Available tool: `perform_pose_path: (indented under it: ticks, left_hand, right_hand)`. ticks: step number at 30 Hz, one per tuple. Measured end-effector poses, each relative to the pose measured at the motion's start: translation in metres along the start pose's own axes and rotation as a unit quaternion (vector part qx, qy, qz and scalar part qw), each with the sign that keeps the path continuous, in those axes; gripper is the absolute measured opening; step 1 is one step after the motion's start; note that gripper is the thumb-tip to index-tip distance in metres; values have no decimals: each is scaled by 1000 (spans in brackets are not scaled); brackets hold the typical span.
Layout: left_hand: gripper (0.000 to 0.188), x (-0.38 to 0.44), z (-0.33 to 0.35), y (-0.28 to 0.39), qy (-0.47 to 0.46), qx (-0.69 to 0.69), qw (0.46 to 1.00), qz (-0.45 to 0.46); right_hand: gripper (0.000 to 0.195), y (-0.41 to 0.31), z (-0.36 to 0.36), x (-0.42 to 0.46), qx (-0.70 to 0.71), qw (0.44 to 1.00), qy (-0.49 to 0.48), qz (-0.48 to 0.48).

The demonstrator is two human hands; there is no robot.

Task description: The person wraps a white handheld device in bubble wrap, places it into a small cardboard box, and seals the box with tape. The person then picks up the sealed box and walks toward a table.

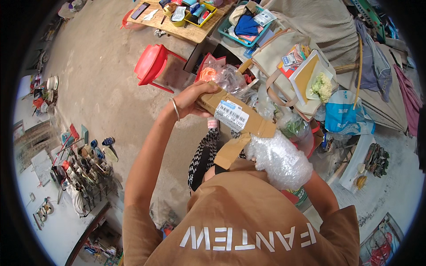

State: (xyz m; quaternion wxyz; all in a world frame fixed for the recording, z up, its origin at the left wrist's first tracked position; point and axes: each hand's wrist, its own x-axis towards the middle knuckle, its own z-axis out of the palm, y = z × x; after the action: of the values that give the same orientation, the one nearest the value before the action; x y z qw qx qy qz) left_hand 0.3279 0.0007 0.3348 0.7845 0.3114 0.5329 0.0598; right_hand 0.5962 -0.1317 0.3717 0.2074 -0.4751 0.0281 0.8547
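Observation:
My left hand (191,98) grips the far end of a long, narrow cardboard box (206,101), thumb on top. A white barcode label with writing sits on the box's upper face. Its near end is open, and a loose flap (233,151) hangs towards my shirt. Just right of that end is a bundle of clear bubble wrap (279,159), whose contents I cannot make out. My right forearm (321,194) runs behind the bundle. The right hand is mostly hidden under the wrap, holding it up from below.
Ahead stand a red plastic stool (151,65) and a wooden table (186,31) with a phone and small goods. A teal basket (244,25), a cream tote bag (276,53), a cauliflower (321,87) and a blue bag (342,113) crowd the right. A shoe rack (88,176) stands left.

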Motion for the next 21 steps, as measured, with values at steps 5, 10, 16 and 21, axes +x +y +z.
perform_pose_path:
  ticks: [5,10,16,21]
  left_hand:
    - [50,4,-7,-7,-25,14,999,-29]
    - [53,2,-2,-14,-29,-14,998,-48]
    - [52,12,-6,-33,-59,-43,993,-92]
    - [53,11,-12,-67,-71,-154,976,-140]
  right_hand:
    - [40,2,-4,-7,1,1000,17,14]
    - [40,4,-5,-15,9,999,35,38]
    - [45,18,-8,-19,-53,996,67,-31]
    - [62,20,-27,-14,-83,992,69,-65]
